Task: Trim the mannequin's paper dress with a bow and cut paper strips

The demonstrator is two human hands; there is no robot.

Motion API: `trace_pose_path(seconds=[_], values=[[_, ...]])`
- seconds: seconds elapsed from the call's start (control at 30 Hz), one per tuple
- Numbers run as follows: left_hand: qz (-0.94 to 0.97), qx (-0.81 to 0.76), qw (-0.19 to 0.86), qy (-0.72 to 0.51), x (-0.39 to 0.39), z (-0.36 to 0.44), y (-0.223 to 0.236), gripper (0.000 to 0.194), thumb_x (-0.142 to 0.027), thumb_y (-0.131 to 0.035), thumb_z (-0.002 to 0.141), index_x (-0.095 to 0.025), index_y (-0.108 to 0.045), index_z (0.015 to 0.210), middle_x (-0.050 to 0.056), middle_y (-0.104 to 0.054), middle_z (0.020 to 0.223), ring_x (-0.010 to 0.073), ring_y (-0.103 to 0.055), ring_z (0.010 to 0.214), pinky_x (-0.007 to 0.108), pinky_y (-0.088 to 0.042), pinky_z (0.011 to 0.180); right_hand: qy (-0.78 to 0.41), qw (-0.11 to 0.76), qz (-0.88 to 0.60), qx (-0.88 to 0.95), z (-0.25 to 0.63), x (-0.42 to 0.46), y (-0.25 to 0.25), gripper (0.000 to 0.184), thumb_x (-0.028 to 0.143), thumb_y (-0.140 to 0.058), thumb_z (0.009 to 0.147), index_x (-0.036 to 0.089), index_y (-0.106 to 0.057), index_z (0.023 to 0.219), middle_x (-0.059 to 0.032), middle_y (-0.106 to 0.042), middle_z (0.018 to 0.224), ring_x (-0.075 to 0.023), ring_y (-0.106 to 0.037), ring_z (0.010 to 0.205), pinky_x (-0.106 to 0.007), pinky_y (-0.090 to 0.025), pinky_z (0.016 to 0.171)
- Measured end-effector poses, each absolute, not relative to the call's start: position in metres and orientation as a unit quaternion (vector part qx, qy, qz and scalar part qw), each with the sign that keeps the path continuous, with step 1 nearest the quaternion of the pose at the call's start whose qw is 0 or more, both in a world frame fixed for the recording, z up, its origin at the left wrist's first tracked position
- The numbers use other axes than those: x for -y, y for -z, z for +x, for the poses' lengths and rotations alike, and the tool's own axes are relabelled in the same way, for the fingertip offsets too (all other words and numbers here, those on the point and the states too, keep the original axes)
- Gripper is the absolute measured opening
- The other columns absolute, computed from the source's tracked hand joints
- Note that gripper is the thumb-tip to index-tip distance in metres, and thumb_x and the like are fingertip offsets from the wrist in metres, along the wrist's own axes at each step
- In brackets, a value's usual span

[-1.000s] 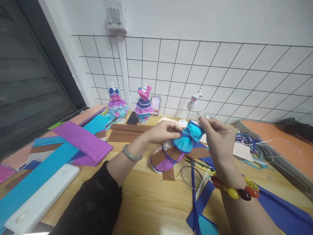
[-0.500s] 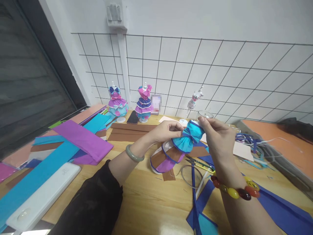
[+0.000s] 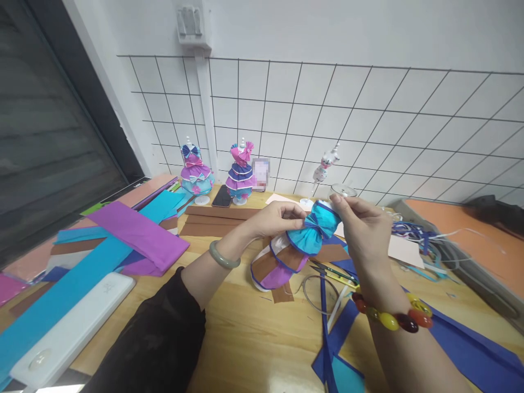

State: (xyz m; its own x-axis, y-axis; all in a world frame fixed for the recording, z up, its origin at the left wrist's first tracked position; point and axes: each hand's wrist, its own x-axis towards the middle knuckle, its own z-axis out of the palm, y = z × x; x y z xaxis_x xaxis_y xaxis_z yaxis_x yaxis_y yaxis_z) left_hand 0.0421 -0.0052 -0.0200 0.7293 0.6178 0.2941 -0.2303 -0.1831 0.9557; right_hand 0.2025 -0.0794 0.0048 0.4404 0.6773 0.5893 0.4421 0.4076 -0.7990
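I reach both hands inward, fingers pressed together: my left hand (image 3: pixel 282 218) pinches the small dress (image 3: pixel 314 232) beside its bow, my right hand (image 3: pixel 364 224) its top. It leans over the worktop (image 3: pixel 245 333), unchanged from before. Scissors (image 3: pixel 332 273) lie close; two dressed figures (image 3: pixel 239 177) line the far edge.

Your doll dress (image 3: pixel 313 232): turquoise top, blue trim, brown-purple-white skirt. Far left, two dressed figures (image 3: pixel 196 177): pink, purple, blue. Near left strip (image 3: pixel 77 289): plain turquoise.
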Motion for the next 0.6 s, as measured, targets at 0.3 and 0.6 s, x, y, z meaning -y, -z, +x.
trace_pose_path(seconds=[0.3, 0.6], values=[[0.699, -0.126, 0.618, -0.337, 0.004, 0.045, 0.025, 0.028, -0.032, -0.072, 0.066, -0.012, -0.060, 0.081, 0.002, -0.061, 0.079, 0.0102, -0.057, 0.074, 0.025, -0.046, 0.070, -0.100, 0.659, -0.533, 0.521, 0.202, 0.080, -0.006, 0.023, 0.039, -0.067, 0.073, 0.017, -0.070, 0.071, -0.0016, -0.064, 0.065, -0.0130, -0.057, 0.060, -0.025, -0.045, 0.058], [0.757, -0.113, 0.571, -0.298, 0.007, 0.030, 0.011, 0.025, -0.025, -0.070, 0.068, -0.013, -0.061, 0.088, 0.006, -0.061, 0.091, 0.0138, -0.057, 0.086, 0.030, -0.045, 0.080, -0.079, 0.653, -0.540, 0.526, 0.204, 0.080, -0.004, 0.024, 0.041, -0.066, 0.073, 0.018, -0.071, 0.074, -0.0023, -0.066, 0.068, -0.0148, -0.059, 0.064, -0.027, -0.046, 0.059]])
